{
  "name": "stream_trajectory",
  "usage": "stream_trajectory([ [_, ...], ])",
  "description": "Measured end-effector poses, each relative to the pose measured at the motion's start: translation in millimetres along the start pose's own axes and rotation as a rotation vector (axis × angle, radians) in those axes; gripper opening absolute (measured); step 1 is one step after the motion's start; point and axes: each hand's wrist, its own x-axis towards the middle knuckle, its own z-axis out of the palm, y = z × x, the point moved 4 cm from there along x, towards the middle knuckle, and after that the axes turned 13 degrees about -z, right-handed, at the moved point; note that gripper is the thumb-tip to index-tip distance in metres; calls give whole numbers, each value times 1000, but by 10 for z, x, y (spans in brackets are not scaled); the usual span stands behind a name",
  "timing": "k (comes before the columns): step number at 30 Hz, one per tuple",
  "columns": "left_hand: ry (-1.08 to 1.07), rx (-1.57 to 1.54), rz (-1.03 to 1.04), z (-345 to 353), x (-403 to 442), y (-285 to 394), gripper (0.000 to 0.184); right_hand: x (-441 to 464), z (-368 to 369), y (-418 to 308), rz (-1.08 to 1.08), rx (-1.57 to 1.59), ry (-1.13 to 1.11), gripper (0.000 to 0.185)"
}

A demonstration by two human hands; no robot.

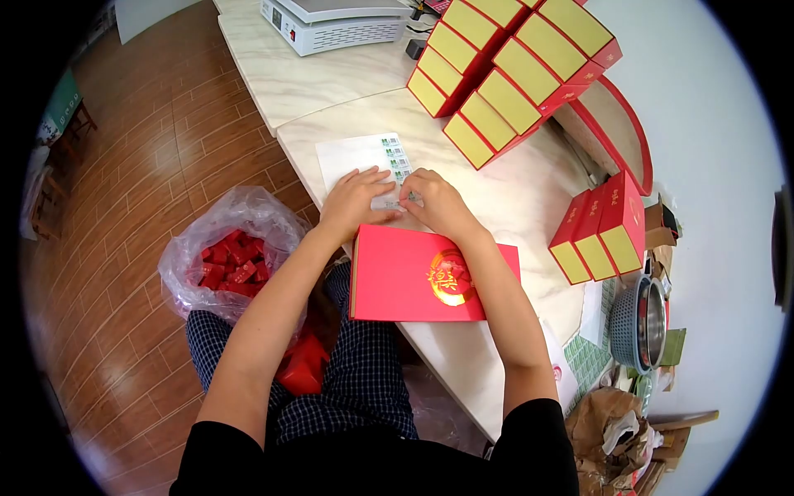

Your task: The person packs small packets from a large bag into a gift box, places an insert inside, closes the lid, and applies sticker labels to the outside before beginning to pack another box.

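Stickers (397, 164) printed in green and black run in a column down the right side of a white sheet (351, 154), which lies on the pale marbled table (517, 202) beyond the red box nearest the person. From my end, through the head camera, I see the left hand (356, 198) flat on that sheet with its fingers spread. The right hand (442, 202) is beside it, thumb and fingers drawn together at the lower end of the column; I cannot tell whether a sticker is pinched there. Just below both hands I have the red box (393, 277), lying flat with a gold round emblem (447, 278) facing up, its left end jutting past the table edge and the right forearm crossing above it. Farther up I make out stacked boxes (517, 74) showing yellow sides, and to the right three standing boxes (597, 227) set side by side. A white appliance (351, 33) sits at the far end. Down on the left, near the person's leg, I see a clear plastic bag (184, 273) holding small red packets (240, 266).
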Motion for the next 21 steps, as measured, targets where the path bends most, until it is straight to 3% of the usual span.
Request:
stream_trajectory([
  [4,-13,36,11,-10,3,21,58,15,-41,51,14,71,96,9],
  [9,45,-8,53,-41,-3,17,52,-42,-249,226,234,350,413,5],
  [11,47,-531,-59,-151,49,-15,43,-101,-328,178,288,423,448,5],
  [16,98,-817,-248,-459,-473,191,37,-416,-366,-179,332,523,542,7],
  [18,-42,-1007,-367,-324,-776,297,36,-539,-317,-375,360,518,530,6],
  [21,-69,-1178,-410,-225,-1094,456,30,-692,-260,-655,458,583,494,5],
])
